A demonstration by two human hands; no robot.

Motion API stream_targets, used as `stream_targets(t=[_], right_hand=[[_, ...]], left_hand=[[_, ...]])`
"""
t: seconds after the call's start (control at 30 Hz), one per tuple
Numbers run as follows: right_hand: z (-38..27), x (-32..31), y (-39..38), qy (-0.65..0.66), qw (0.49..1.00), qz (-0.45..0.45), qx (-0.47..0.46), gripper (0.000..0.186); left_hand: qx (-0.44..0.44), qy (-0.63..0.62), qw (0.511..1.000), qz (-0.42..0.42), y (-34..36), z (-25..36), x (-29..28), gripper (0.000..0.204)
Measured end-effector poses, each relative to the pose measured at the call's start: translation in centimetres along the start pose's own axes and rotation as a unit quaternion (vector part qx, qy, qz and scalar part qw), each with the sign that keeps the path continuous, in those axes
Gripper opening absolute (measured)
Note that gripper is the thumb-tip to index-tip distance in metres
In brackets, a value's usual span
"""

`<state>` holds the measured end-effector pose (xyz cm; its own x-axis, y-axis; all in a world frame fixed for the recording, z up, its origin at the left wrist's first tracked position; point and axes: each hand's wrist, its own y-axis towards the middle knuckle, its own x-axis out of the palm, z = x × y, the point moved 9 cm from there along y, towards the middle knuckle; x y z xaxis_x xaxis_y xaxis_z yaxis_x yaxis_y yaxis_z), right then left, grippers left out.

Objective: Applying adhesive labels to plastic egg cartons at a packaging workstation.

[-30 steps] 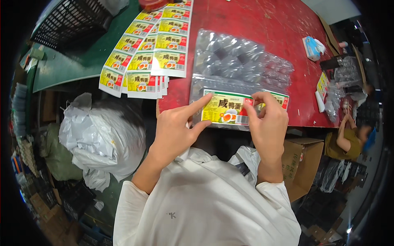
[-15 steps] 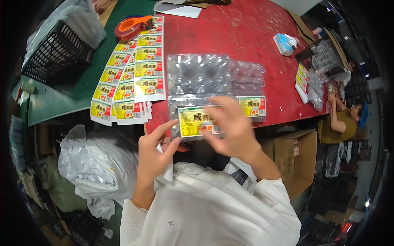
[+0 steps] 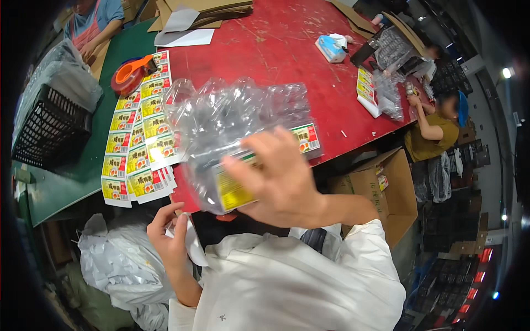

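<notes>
My right hand [image 3: 270, 176] grips a clear plastic egg carton [image 3: 212, 118] with a yellow-and-green label [image 3: 229, 190] on its near part; the carton is tilted over the red table's front edge. Behind it lies another clear carton [image 3: 284, 99] with a label [image 3: 303, 138]. My left hand [image 3: 171, 231] is lower left, off the carton, its fingers curled at a piece of white backing paper [image 3: 193, 245]. Long sheets of yellow printed labels [image 3: 118, 165] lie left of the cartons.
Around the red table [image 3: 265, 49] are orange tape [image 3: 130, 73], cardboard [image 3: 201, 8], a tissue pack [image 3: 331, 47] and more cartons [image 3: 386, 96]. A black crate [image 3: 49, 124], white sacks [image 3: 121, 259] and an open box [image 3: 397, 204] flank me. Co-workers sit left [image 3: 91, 25] and right [image 3: 428, 127].
My right hand has closed on the labelled carton and swung it left and up at a tilt. My left hand has moved down-left, away from it. The view has shifted, showing a co-worker at upper left.
</notes>
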<state>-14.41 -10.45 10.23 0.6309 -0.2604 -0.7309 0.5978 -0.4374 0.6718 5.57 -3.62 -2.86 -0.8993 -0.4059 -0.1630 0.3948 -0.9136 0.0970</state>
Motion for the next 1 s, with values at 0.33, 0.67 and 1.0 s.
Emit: stream_targets(t=[0.33, 0.67, 1.0], right_hand=[[14.1, -1.1, -5.4, -0.038, 0.960, -0.252, 0.114, 0.079], [11.2, 4.6, -10.1, -0.018, 0.924, -0.345, 0.163, 0.088], [2.3, -1.0, -7.9, 0.293, 0.933, -0.142, 0.152, 0.050]], left_hand=[[0.036, -0.062, 0.967, -0.246, -1.4, 1.5, 2.5, 0.034], [0.092, -0.101, 0.933, -0.332, -1.7, 4.0, 4.9, 0.045], [0.085, -0.346, 0.873, -0.334, -2.2, 4.5, 7.4, 0.045]])
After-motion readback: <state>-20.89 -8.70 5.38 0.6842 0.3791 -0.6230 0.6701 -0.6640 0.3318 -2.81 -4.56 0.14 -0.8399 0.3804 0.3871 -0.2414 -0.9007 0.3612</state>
